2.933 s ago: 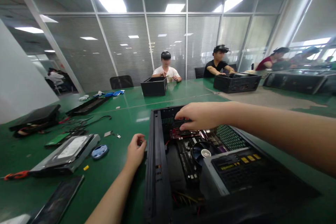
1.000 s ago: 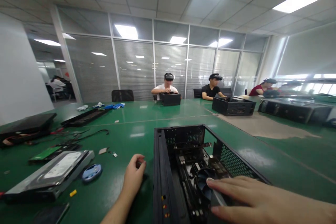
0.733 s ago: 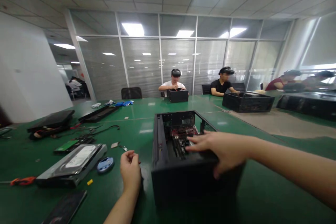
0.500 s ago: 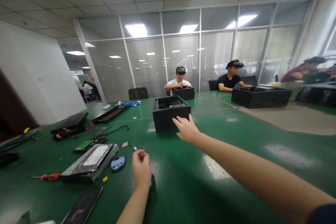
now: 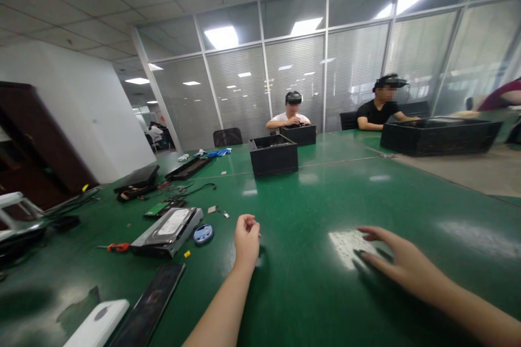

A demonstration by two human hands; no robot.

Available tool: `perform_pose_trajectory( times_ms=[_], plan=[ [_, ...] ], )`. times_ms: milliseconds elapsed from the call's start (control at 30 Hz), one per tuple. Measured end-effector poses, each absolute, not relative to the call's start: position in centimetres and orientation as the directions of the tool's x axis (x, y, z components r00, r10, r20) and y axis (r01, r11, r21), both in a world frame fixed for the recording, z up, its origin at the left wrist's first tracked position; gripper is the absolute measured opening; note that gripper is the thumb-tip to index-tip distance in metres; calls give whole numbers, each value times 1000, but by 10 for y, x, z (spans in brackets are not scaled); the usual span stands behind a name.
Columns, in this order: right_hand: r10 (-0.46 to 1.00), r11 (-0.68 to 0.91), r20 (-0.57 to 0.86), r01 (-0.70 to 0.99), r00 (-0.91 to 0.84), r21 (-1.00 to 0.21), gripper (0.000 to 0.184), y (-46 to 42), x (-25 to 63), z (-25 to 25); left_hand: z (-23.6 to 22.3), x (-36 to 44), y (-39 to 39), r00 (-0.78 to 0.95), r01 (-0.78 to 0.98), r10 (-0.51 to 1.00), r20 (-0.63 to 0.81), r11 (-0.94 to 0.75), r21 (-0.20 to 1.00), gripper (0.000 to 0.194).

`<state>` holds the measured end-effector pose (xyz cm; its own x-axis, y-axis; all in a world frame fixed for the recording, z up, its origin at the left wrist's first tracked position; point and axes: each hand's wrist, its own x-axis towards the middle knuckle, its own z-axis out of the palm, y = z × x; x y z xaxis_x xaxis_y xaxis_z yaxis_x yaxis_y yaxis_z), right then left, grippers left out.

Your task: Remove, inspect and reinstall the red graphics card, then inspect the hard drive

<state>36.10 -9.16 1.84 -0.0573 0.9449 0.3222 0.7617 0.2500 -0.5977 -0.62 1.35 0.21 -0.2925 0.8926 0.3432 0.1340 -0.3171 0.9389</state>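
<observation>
My left hand (image 5: 247, 244) rests low over the green table (image 5: 297, 293), fingers curled in, and I see nothing held in it. Off to the right, my right hand (image 5: 393, 260) hovers just over the tabletop with its fingers apart and empty. Beyond both hands stands a black open-topped computer case (image 5: 273, 157), touched by neither. Left of my left hand lie a round blue puck-like object (image 5: 203, 234), a small yellow piece (image 5: 187, 254) and a hard drive (image 5: 173, 227) in a metal bracket. A small metal part on a short cord (image 5: 223, 213) lies just past my left fingers.
At the left are an orange-handled screwdriver (image 5: 118, 248), a long black panel (image 5: 150, 303), a white device (image 5: 97, 325), a green circuit board (image 5: 158, 208) and loose cables. Blue gloves (image 5: 221, 152) lie far back. Two people sit opposite behind black cases (image 5: 439, 136).
My right hand has left the computer case and drawn back toward me to the right, its fingers spread. The case now stands farther away. My left hand stays curled; my view has shifted.
</observation>
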Motion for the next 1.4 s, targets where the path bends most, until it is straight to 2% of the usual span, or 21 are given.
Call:
perform_pose_trajectory(
  times_ms=[100, 167, 567, 1400],
  plan=[
    [889, 145, 414, 740, 193, -656, 51, -73, 406, 10, 3, -10, 16, -319, 95, 897, 306, -291, 952, 22],
    [869, 127, 424, 713, 256, -690, 52, -57, 422, 3, 3, -14, 17, -336, 82, 896, 289, -278, 957, 24],
    [930, 213, 357, 665, 87, -716, 58, -45, 412, -13, 1, -9, 12, -259, 110, 916, 307, -288, 951, 22],
    [920, 246, 389, 699, 50, -671, 63, -49, 404, -14, 1, -5, 11, -164, 100, 951, 261, -248, 964, 21]
  ],
)
